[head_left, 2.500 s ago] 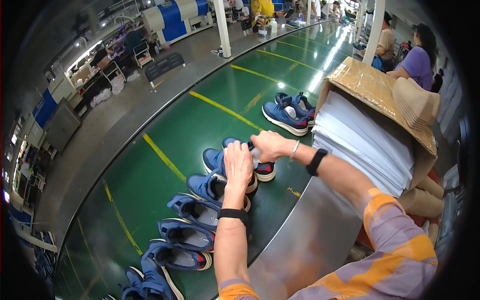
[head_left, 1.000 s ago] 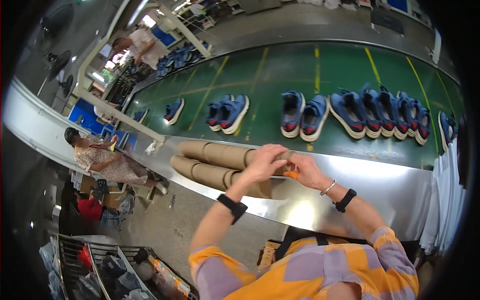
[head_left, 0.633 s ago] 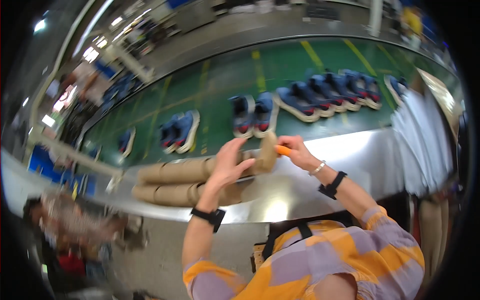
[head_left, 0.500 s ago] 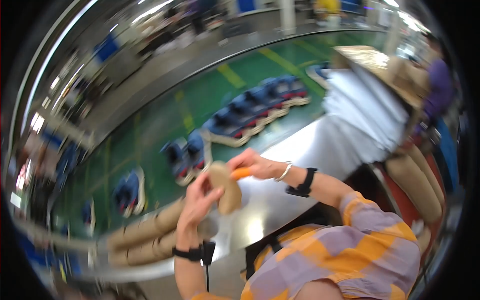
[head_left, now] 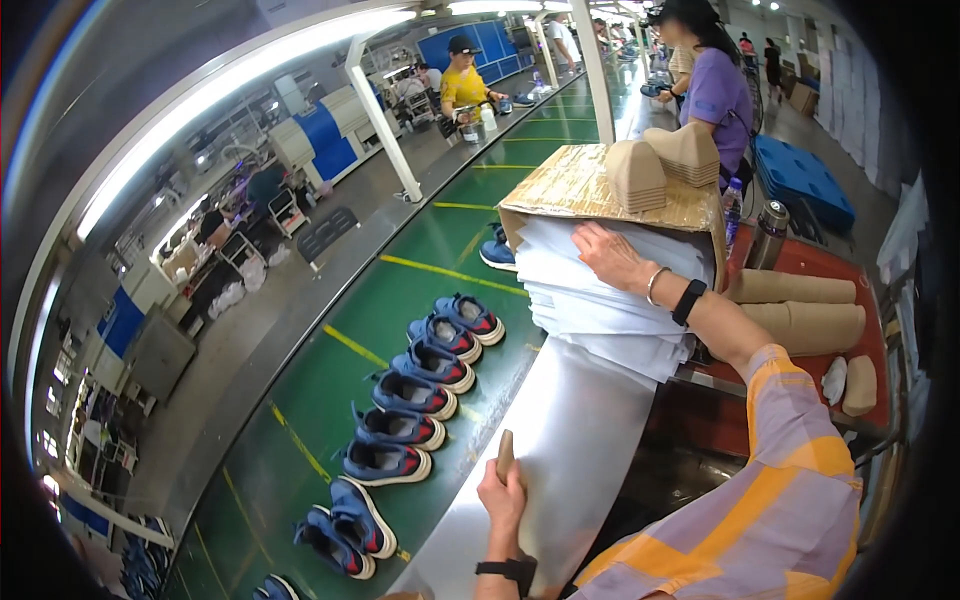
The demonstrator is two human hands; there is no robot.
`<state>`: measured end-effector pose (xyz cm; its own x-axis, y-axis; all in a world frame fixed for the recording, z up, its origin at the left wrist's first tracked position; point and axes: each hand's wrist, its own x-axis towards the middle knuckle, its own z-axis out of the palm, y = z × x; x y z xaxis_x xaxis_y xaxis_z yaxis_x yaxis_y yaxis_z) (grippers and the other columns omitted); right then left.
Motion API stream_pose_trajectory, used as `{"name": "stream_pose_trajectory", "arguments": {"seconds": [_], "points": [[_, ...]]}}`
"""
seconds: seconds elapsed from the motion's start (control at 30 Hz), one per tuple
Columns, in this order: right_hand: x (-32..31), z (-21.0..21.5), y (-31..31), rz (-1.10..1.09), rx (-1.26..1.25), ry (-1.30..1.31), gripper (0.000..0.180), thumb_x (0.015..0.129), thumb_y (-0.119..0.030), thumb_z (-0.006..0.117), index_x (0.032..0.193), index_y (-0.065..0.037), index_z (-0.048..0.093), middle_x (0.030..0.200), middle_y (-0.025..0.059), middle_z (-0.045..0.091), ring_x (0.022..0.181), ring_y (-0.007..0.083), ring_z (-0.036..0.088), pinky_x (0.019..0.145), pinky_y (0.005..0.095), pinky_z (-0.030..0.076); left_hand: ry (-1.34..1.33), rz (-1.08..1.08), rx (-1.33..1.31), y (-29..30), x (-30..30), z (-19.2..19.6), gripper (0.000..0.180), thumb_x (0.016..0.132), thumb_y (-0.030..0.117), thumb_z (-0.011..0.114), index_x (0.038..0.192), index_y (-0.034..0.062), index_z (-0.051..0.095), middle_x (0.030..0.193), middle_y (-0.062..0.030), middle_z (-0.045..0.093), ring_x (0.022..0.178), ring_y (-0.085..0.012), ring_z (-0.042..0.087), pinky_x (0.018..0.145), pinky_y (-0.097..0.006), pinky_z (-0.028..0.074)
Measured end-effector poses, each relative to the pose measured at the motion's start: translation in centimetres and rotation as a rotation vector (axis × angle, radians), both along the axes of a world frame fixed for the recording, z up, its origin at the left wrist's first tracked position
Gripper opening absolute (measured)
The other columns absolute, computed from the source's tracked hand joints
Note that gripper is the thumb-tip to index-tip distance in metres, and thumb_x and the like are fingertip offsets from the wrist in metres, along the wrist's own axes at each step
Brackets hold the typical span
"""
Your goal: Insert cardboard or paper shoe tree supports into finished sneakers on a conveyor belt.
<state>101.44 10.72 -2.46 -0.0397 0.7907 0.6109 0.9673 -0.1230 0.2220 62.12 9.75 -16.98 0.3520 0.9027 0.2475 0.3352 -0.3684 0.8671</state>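
A row of blue shoes with white soles and red heels [head_left: 408, 396] stands on the green conveyor belt [head_left: 318, 415]. Just right, over the shiny metal desk [head_left: 575, 425], the left hand [head_left: 503, 495] grips a tan moulded insert [head_left: 506, 452]. Farther right, the right hand [head_left: 612, 257] touches white paper sheets [head_left: 590, 312] in a brown cardboard box [head_left: 560, 180]; I can't tell whether it's pinching any.
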Motion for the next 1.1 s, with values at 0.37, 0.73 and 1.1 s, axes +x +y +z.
{"name": "stream_pose_trajectory", "arguments": {"seconds": [0.37, 0.73, 1.1], "points": [[5.1, -1.8, 2.3, -0.121, -0.294, 0.676, 0.024, 0.089, -0.018, 0.049, 0.091, 0.003, 0.060, 0.100, 0.0222, 0.059, 0.096, 0.0400, 0.055, 0.083, 0.0425, 0.044, -0.159, -0.056, -0.087, -1.6, -1.7, -2.0, 0.032, 0.086, 0.017, 0.059, 0.109, -0.0032, 0.049, 0.087, -0.0214, 0.063, 0.077, -0.0312, 0.063, 0.070, -0.037, 0.048], [-25.2, -13.5, -2.6, 0.654, -0.493, 0.921, 0.039, 0.092, -0.026, 0.051, 0.115, 0.006, 0.051, 0.123, 0.0246, 0.050, 0.113, 0.0397, 0.048, 0.097, 0.0424, 0.040, -0.587, 0.335, -0.158, -0.1, -5.8, 5.0, 0.029, 0.088, 0.007, 0.057, 0.113, -0.0036, 0.049, 0.106, -0.0090, 0.057, 0.092, -0.0158, 0.056, 0.081, -0.031, 0.047], [-30.8, -14.9, -4.5, 0.806, -0.560, 0.583, 0.045, 0.076, -0.031, 0.069, 0.110, -0.006, 0.052, 0.112, 0.0135, 0.051, 0.108, 0.0314, 0.047, 0.091, 0.0402, 0.039, -0.519, 0.432, -0.201, -4.7, -11.4, 1.6, 0.034, 0.089, 0.007, 0.056, 0.120, -0.0015, 0.044, 0.113, -0.0084, 0.053, 0.100, -0.0146, 0.052, 0.090, -0.029, 0.041]]}}
